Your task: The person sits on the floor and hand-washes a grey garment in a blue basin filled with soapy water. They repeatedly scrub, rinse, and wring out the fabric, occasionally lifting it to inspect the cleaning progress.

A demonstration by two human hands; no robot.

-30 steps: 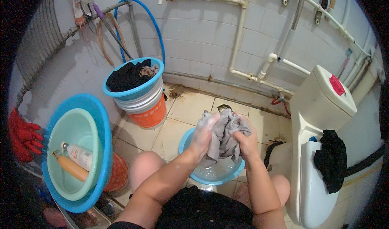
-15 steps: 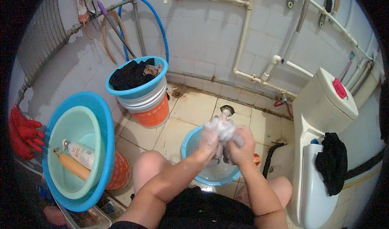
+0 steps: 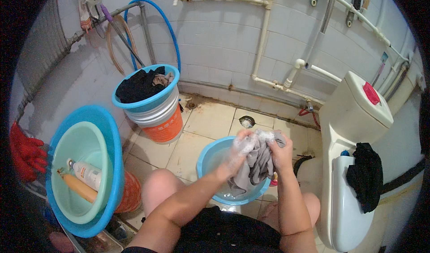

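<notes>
A wet grey cloth point(image 3: 260, 161), white with suds along its top, hangs stretched between my two hands. My left hand point(image 3: 237, 153), foamy over its back, grips the cloth's left side. My right hand point(image 3: 282, 152) is closed on the upper right side. Below them a light blue basin point(image 3: 207, 163) with cloudy water stands on the floor between my knees. The cloth's lower end droops down to the water; whether it dips in cannot be made out. Behind the basin's right rim, something small and red is partly hidden by my right arm.
At back left, a blue basin of dark clothes point(image 3: 141, 87) rests on a white-and-orange bucket point(image 3: 163, 125). Nested basins point(image 3: 85, 125) at left hold bottles. Red gloves point(image 3: 27, 152) hang beside them. To the right is a toilet point(image 3: 345, 208) with black cloth point(image 3: 365, 177) on its lid. A floor drain point(image 3: 247, 121) lies beyond the basin.
My hands have moved apart, the right one going outward and up. The cloth, bunched tightly between them before, is now spread and hanging. The view has shifted slightly.
</notes>
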